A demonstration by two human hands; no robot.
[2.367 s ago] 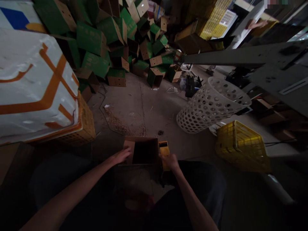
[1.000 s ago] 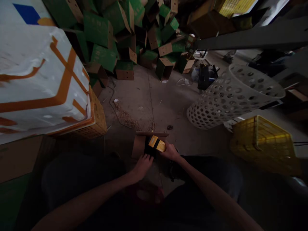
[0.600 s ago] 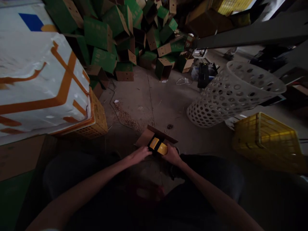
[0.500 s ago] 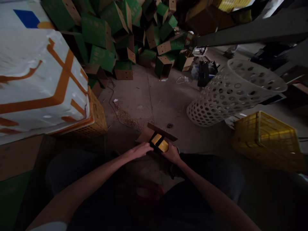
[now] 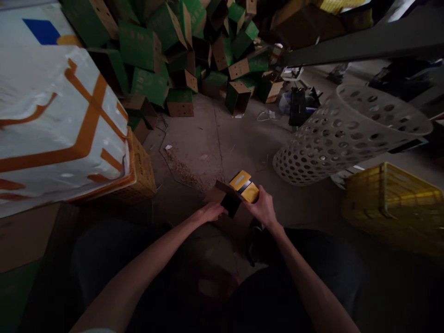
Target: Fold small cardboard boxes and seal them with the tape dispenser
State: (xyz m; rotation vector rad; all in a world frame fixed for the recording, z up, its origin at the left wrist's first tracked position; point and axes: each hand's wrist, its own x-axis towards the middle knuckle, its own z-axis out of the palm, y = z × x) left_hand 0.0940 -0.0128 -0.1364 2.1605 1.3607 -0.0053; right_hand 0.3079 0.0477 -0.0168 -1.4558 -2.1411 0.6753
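My right hand (image 5: 264, 207) is closed on the near right end of a yellow box (image 5: 252, 193) with a dark band across its middle. The yellow box is tilted over the right side of an open cardboard box (image 5: 217, 193), between my knees. My left hand (image 5: 212, 212) grips the cardboard box at its left near edge, its fingertips by the dark opening. One flap of the cardboard box stands up at the far side. What is deeper inside it is too dark to make out.
Green and brown cartons (image 5: 145, 85) are heaped at the back. On the left, a white foam box (image 5: 100, 120) with orange tape rests on an orange crate (image 5: 143, 169). A tall white perforated basket (image 5: 322, 143) and a yellow crate (image 5: 369, 194) stand right. Debris (image 5: 187, 173) litters the floor.
The yellow box has come up out of the cardboard box toward the far right in my right hand. My left hand has stayed at the cardboard box.
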